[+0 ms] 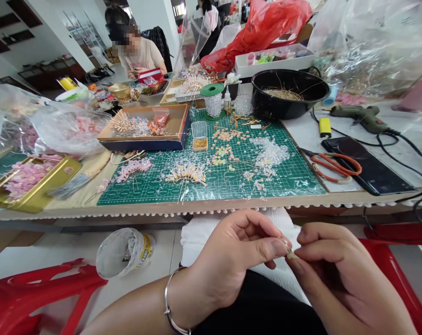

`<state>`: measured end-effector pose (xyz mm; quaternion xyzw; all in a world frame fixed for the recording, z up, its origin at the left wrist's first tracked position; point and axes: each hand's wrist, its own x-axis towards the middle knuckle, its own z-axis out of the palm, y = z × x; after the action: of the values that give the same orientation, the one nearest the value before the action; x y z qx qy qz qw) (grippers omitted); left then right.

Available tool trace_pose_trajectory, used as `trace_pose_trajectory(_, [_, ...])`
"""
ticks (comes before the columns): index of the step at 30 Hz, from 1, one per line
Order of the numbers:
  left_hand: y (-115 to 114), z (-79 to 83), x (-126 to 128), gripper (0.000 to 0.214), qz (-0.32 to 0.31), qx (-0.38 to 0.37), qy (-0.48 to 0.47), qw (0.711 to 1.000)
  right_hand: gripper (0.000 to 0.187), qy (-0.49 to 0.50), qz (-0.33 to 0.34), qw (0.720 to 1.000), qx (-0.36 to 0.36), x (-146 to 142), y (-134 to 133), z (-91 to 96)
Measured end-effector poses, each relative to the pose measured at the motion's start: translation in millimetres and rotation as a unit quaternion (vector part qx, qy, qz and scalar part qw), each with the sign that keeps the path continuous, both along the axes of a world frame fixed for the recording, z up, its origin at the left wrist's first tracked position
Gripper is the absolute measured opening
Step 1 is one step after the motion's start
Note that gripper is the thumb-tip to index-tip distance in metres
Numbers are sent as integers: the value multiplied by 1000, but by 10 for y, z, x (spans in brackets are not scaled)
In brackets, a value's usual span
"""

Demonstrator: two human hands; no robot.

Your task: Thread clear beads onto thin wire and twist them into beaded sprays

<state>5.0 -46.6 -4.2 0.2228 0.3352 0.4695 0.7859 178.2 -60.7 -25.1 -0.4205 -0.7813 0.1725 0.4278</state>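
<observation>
Over my lap, my left hand (pixel 232 256) pinches a small clear bead piece (pixel 284 242) between thumb and forefinger. Right beside it, my right hand (pixel 340 270) closes thumb and fingers on a tiny pale, yellowish piece (pixel 291 255). Whether the two pieces are joined is too small to tell. A white cloth (pixel 200 237) lies on my lap beneath both hands. On the green cutting mat (pixel 151 190) sit a beaded hair comb (pixel 186 175) with gold prongs, a pink beaded piece (pixel 134 168), loose clear beads (pixel 270 151) and pastel flower beads (pixel 222 156).
Orange-handled pliers (pixel 336 167) rest against a phone (pixel 371 167), near a glue gun (pixel 361 116) and its cord. Behind the mat stand a black basin (pixel 288 109), a wire spool (pixel 213 100) and a box (pixel 144 142). Another person (pixel 141 53) sits across the table.
</observation>
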Motion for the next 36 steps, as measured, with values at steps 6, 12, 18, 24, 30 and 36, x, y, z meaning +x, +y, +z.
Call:
trace_pose_trajectory(6, [-11,-19,-26,30,17,-5,33,999,12,-72,-22,996,55,-14,-7,26])
trace_pose_trajectory(12, [-1,-37,-40,30,22,8,44,999,10,-94,-41,990,96,-73,44,40])
trace_pose_trajectory(18, [14,-37,-53,29,26,9,42,999,9,-100,-61,987,109,-98,41,38])
trace_pose_trajectory(24, [44,-42,-86,31,27,8,68,997,14,-130,-48,981,137,-75,32,43])
trace_pose_trajectory(30, [71,-54,-132,26,23,10,59,998,12,-135,-47,981,130,-20,8,33])
trace_pose_trajectory(36, [70,-70,-116,29,14,20,62,998,15,-131,-12,981,144,-72,52,52])
